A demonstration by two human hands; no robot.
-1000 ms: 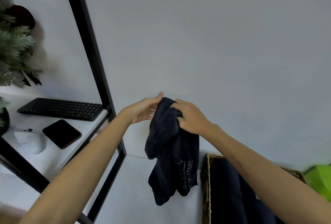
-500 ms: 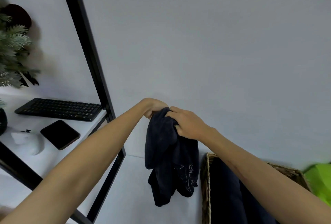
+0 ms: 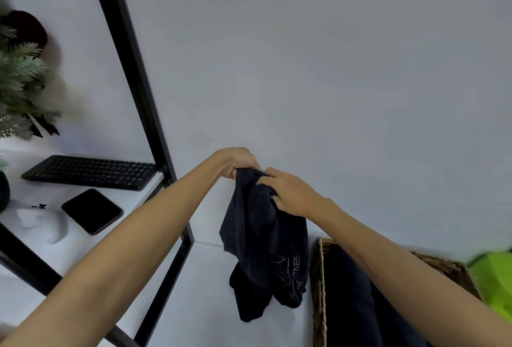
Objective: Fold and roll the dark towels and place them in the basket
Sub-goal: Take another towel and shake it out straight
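A dark navy towel [image 3: 263,238] with pale lettering hangs bunched in the air in front of the grey wall. My left hand [image 3: 238,163] is closed on its top left edge. My right hand [image 3: 293,194] grips the top of it just to the right, the two hands nearly touching. Below and to the right stands a woven basket [image 3: 318,285] with more dark towels [image 3: 357,302] inside; my right forearm crosses over it.
A black-framed shelf [image 3: 144,102] stands at left, holding a black keyboard [image 3: 91,172], a dark phone [image 3: 92,211], a white object [image 3: 44,222] and a small fir tree [image 3: 19,89]. A bright green thing [image 3: 496,277] lies at the right edge. A white surface [image 3: 199,291] lies under the towel.
My left hand went from open fingers beside the towel to a closed grip on its top edge. Both hands with the towel shifted slightly down and left.
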